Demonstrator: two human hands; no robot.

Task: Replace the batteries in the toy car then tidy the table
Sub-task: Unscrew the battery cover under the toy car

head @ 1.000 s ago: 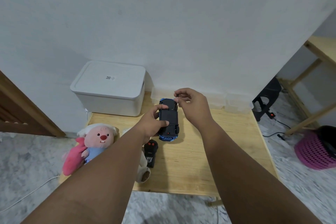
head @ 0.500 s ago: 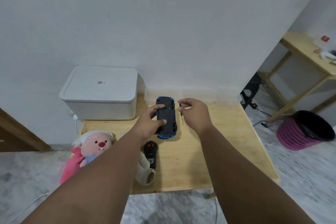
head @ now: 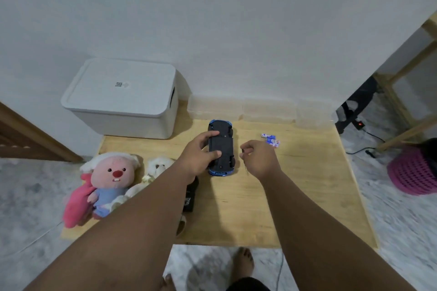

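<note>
The left hand (head: 201,151) grips the upturned toy car (head: 221,149) on the tabletop (head: 295,196). The right hand (head: 259,158) pinches a thin tool (head: 242,152) beside it.

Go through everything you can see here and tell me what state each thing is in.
Toy car: upside down on the table, gripped by the left hand.
Right hand: pinches a thin tool, too small to name.
Batteries: loose on the table, untouched.
White storage box: lid on.
Remote control: flat, partly under the left arm.
Pink plush: lying face up.
</note>
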